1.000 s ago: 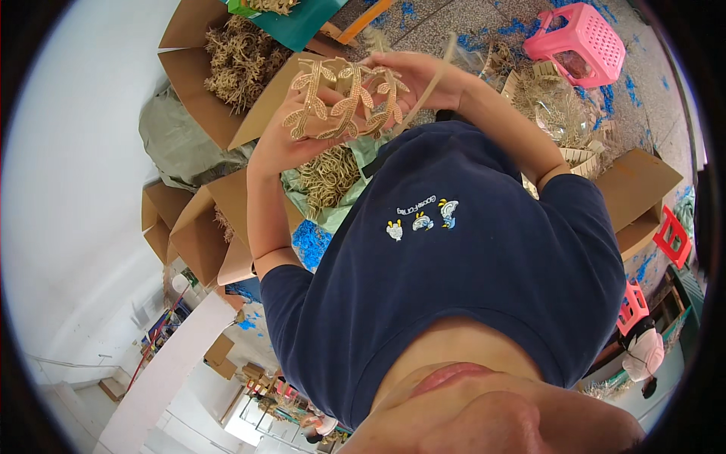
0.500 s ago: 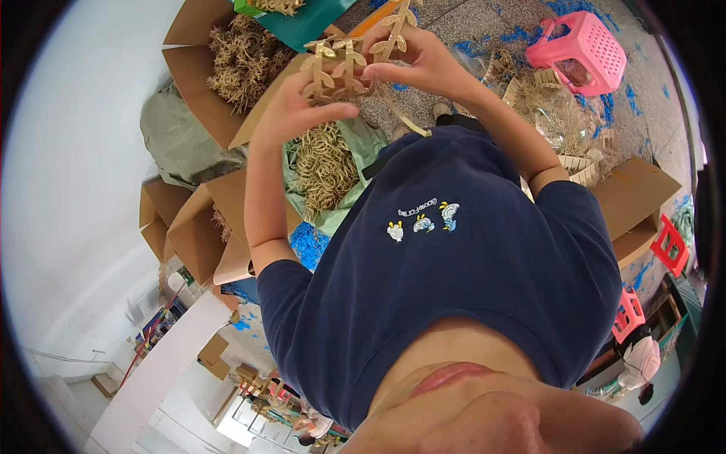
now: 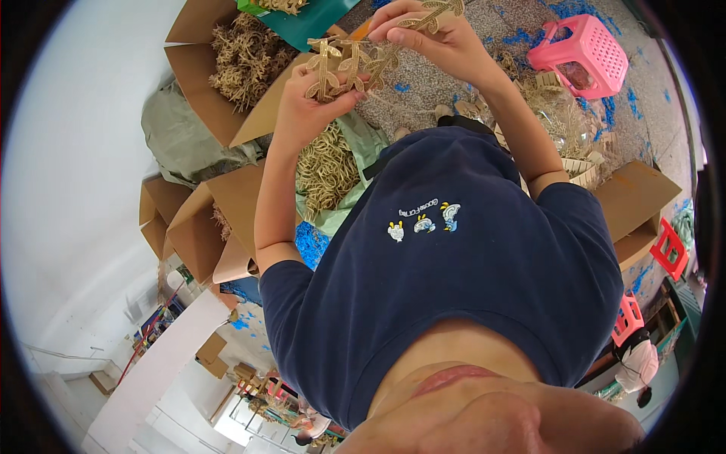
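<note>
A gold leaf-patterned ribbon trim (image 3: 354, 64) hangs in several folds between my hands at the top of the view. My left hand (image 3: 311, 112) is closed round the folds, its thumb pressed against their lower ends. Higher and to the right, my right hand (image 3: 442, 45) pinches a length of the same trim, part of which runs over its fingers to the upper edge. Below my left hand, a pale green bag (image 3: 363, 140) holds a heap of tan curly strands (image 3: 327, 170).
An open cardboard box (image 3: 204, 113) of dried-looking tan sprigs (image 3: 246, 64) stands at the upper left. A pink stool (image 3: 597, 57) stands upper right, by scattered blue shreds (image 3: 609, 113). Red stools and another person (image 3: 637, 367) show at the lower right. More boxes (image 3: 198, 234) stand left.
My right hand has moved up and to the right, away from my left, drawing the trim out between them. My left hand has shifted slightly right and its thumb has closed on the folds.
</note>
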A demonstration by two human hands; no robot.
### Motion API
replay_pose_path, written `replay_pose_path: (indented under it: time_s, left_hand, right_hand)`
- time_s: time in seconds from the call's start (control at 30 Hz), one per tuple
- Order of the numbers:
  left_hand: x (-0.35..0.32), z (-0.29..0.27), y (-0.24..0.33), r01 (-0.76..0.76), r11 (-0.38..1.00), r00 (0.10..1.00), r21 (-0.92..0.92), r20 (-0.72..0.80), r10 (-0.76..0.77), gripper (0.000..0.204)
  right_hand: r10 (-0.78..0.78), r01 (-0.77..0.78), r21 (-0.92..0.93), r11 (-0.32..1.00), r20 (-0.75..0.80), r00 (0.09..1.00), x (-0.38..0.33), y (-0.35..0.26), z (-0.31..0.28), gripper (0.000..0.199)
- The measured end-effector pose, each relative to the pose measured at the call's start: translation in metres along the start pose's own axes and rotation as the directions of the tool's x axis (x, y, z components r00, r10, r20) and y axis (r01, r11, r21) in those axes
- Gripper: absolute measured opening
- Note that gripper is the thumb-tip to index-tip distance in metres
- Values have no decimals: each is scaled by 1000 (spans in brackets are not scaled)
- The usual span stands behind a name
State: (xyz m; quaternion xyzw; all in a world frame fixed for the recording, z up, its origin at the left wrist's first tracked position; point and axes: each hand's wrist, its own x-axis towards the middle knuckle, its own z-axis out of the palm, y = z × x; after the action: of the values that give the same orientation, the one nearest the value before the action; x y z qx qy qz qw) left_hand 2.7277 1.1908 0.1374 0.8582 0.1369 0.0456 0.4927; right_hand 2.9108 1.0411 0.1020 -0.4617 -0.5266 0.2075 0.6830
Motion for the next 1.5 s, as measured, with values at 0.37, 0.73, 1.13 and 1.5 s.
replay_pose_path:
  time_s: [0.37,0.73,1.13,1.5]
  left_hand:
    - [0,-3,2,-136,990,989,-21,50,137,27]
    - [2,-9,14,-330,925,944,189,75,321,29]
    - [4,-24,11,-285,919,957,272,128,260,31]
    - [4,7,-14,-14,999,998,32,-55,15,26]
  right_hand:
    - [-17,18,-45,999,35,999,-2,10,-4,23]
    - [202,-204,50,978,52,978,-14,25,14,28]
    - [363,-301,405,864,-86,928,-27,21,39,36]
    - [385,-231,503,833,-228,895,-5,3,28,19]
